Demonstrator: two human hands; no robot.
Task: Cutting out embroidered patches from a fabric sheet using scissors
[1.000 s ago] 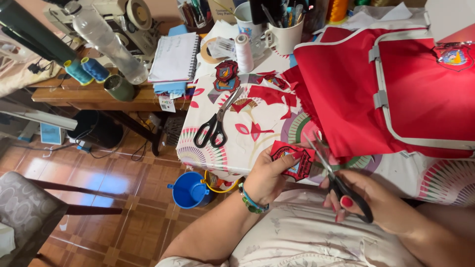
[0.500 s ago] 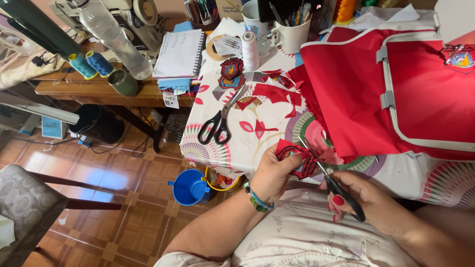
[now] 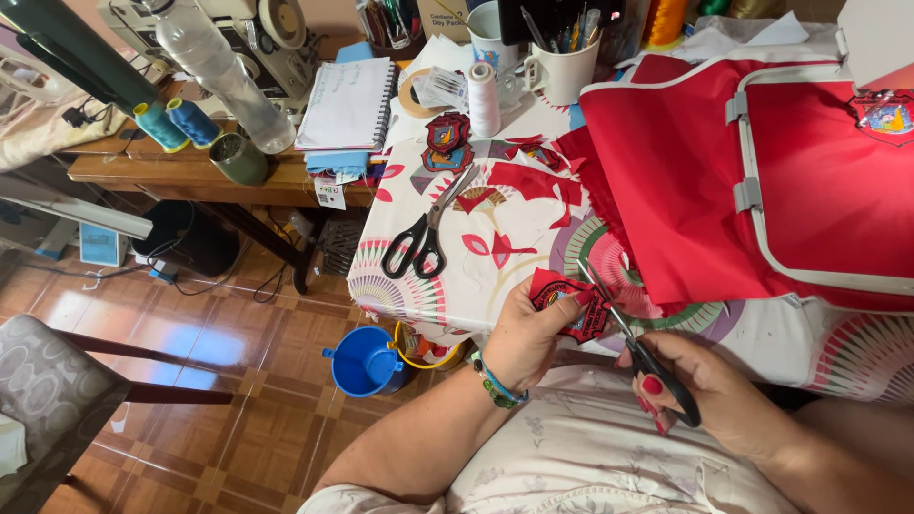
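patterned tablecloth (image 3: 495, 257), red fabric (image 3: 676, 200), tiled floor (image 3: 238, 381)

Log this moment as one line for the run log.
left hand: holds red patch | right hand: holds small scissors, blades at patch edge | nearby: big scissors on table

A worktop (image 3: 495, 276) under a flower-print cloth carries black scissors (image 3: 424, 238) at nine o'clock, two patches (image 3: 446, 143) and a white spool (image 3: 484, 98) at eleven, a mug (image 3: 562, 71) of pens at twelve, and red fabric (image 3: 685, 190) spreading toward three.
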